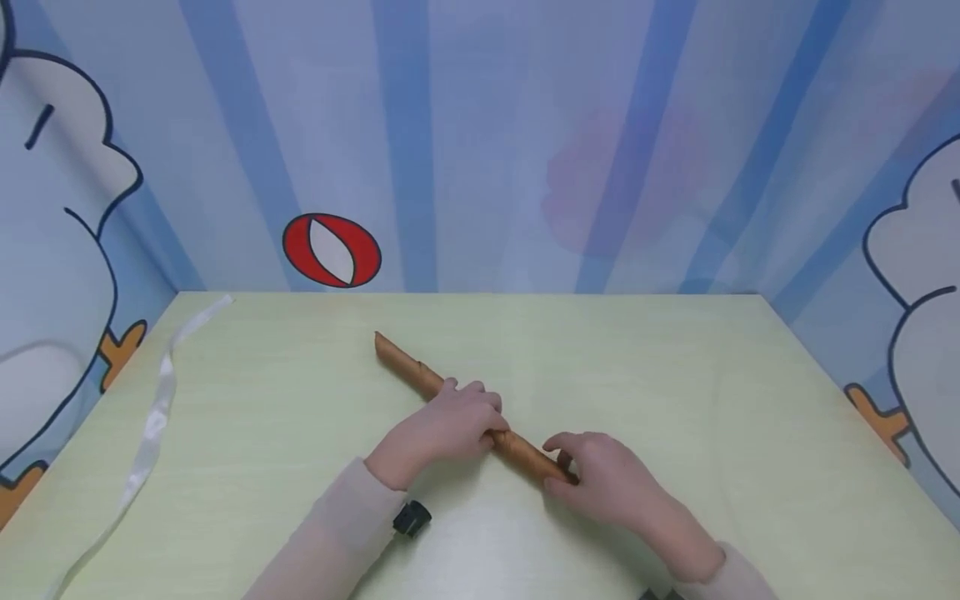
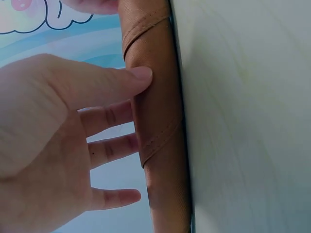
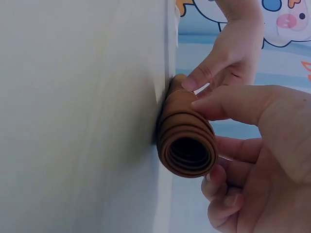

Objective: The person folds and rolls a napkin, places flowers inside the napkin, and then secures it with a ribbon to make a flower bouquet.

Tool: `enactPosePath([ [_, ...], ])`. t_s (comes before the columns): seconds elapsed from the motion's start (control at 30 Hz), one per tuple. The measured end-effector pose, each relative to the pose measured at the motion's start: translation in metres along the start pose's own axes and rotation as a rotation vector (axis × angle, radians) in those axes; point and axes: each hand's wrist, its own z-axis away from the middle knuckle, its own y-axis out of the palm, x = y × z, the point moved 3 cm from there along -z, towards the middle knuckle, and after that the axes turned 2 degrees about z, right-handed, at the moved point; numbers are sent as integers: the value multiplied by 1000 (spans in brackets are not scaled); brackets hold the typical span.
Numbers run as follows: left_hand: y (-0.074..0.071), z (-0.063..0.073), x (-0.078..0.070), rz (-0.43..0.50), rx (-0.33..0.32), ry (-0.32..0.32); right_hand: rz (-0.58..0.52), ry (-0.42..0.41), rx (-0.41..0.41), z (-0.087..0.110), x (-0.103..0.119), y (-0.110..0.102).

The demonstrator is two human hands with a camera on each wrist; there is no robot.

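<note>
hands [image 1: 611,483] on brown roll [image 1: 525,455], slanting away leftward

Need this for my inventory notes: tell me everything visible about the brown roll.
The brown roll is a long, slim, hollow tube of leather-like sheet, wound in spiralling layers with stitched-looking edges. It lies diagonally on the pale table, the left hand holding its middle, the right hand its near end.

From the head, looks forward and down over the counter [image 1: 712,375]; from each wrist, peers in close, turned sideways, sharing the rolled brown tube [image 2: 158,109] between both.
</note>
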Motion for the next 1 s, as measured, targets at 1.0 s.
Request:
enactPosePath([
  [1.0,9,35,5,168,91,237,-497,-98,364,21,44,34],
])
